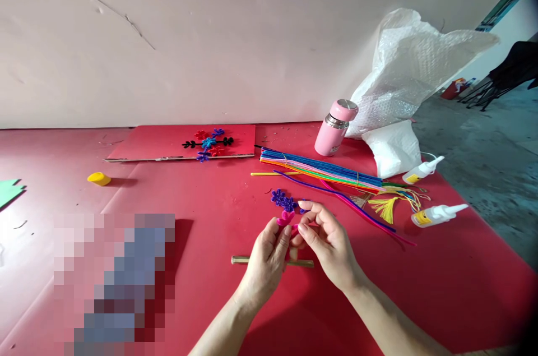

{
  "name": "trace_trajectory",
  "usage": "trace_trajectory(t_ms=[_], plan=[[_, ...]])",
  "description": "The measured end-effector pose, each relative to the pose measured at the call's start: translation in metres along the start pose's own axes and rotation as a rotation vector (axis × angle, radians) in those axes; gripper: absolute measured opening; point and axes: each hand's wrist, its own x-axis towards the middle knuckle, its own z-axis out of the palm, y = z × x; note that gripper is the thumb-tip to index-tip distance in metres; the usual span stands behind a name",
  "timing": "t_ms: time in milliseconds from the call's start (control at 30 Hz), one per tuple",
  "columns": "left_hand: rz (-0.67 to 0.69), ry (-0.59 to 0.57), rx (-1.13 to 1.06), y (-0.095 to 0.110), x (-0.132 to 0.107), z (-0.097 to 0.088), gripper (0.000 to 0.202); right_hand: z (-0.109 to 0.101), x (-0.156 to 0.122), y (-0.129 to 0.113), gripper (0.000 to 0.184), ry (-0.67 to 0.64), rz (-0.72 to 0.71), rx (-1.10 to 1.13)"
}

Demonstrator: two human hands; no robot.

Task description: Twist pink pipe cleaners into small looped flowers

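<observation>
While both hands sit close together on the near side of the bundle of pipe cleaners (321, 168), L hand (268, 246) has thumb & fingers closed narrow on a pink fuzzy pc. (286, 218), raised above the red table (458, 294). R hand (332, 241) is at the R end of same pc., thumb & forefinger slightly apart; cannot tell if it pinches or only touches. Purple flowers (278, 197) lie just beyond the fingers, near side of bundle, one partly hidden by R hand. Stick (239, 259) noted under the hands, nearer the wearer than bundle. Loose purple stem (380, 223) & loose pink stem (403, 239) run along bundle's near side, w/ yellow tassel (385, 210) by its R end. Two glue btls. (435, 215) R of bundle; white packet (393, 148) & bubble wrap (412, 64) behind its R end. Pink flask (330, 134) stands upright, just behind bundle. Red board (155, 140) is L of & slightly behind bundle, bearing blue, red & purple flowers (208, 143) w/ black sprigs. Yellow cap (99, 179) well L of bundle; green pc. (10, 190) further L. Pixelated item nearer wearer, L of bundle: ID n/a.
</observation>
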Motion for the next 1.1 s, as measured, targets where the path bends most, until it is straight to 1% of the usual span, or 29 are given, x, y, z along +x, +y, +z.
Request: trace_trajectory(t_ms=[100, 233, 367, 433, 567, 700, 800, 933, 1100], plan=[[-0.031, 0.012, -0.129, 0.001, 0.001, -0.002, 0.021, -0.005, 0.002, 0.0, 0.024, -0.046, 0.033, 0.021], [-0.106, -0.011, -0.256, 0.004, 0.001, -0.007, 0.02, -0.015, 0.005, -0.002, 0.031, -0.083, -0.066, -0.136], [-0.155, -0.03, -0.25, 0.009, -0.002, -0.006, 0.02, -0.019, 0.003, -0.005, 0.033, -0.165, -0.091, -0.271], [-0.164, -0.025, -0.206, 0.011, -0.003, -0.004, 0.02, -0.018, 0.002, -0.005, 0.032, -0.175, -0.095, -0.302], [-0.165, -0.013, -0.104, 0.011, -0.003, -0.003, 0.023, -0.013, -0.001, -0.001, 0.031, -0.11, -0.136, -0.319], [-0.103, -0.034, -0.059, 0.007, -0.003, -0.005, 0.024, -0.009, -0.004, 0.006, 0.024, -0.02, -0.163, -0.276], [-0.056, -0.041, -0.033, 0.006, -0.004, -0.004, 0.024, -0.005, -0.006, 0.01, 0.022, 0.052, -0.141, -0.21], [-0.047, -0.041, -0.034, 0.004, -0.003, -0.003, 0.025, 0.002, -0.008, 0.013, 0.021, 0.139, -0.108, -0.134], [-0.019, -0.01, -0.011, 0.001, -0.003, -0.002, 0.026, 0.009, -0.01, 0.015, 0.017, 0.218, -0.07, -0.057]])
